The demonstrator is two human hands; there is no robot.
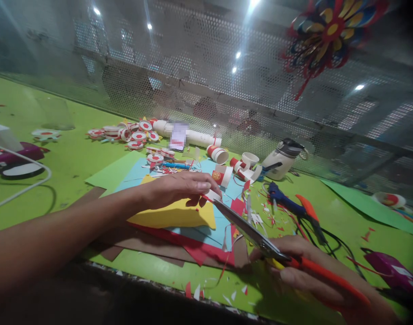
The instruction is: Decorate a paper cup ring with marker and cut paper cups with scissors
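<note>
Right hand [315, 271] sits near, low right, its grip wrapped tight around the orange handles of the scissors [257, 234]. The blades point up and left and look nearly closed, tips just at the small white-and-red paper piece [211, 195].

Left hand [179, 187] reaches in from the left, palm down, fingers stretched flat. Its grip is narrow: fingertips [206, 185] pinch that paper piece at the edge, right where the scissor tips meet it. The hand hovers over a yellow sheet [179, 215], which lies on a pile of blue, red and brown paper [199, 239] in the middle of the green worktop [71, 158].

Scraps [260, 219] of red and white litter the worktop around the blades and along the near edge.

Farther off, a row of red-and-white paper cups [223, 155] lies tipped on its sides, with a cluster of round red-and-white discs [132, 134] to the left of them. A white bottle [281, 159] lies just right of the cups. Near it, a blue glue gun [284, 201] rests with its black cord trailing right, beside an orange cutter [310, 212]. A purple tool [13, 158] sits at the far left, another purple one [392, 271] at the right edge. A colourful pinwheel [331, 31] hangs on the mesh screen [193, 67] behind.
</note>
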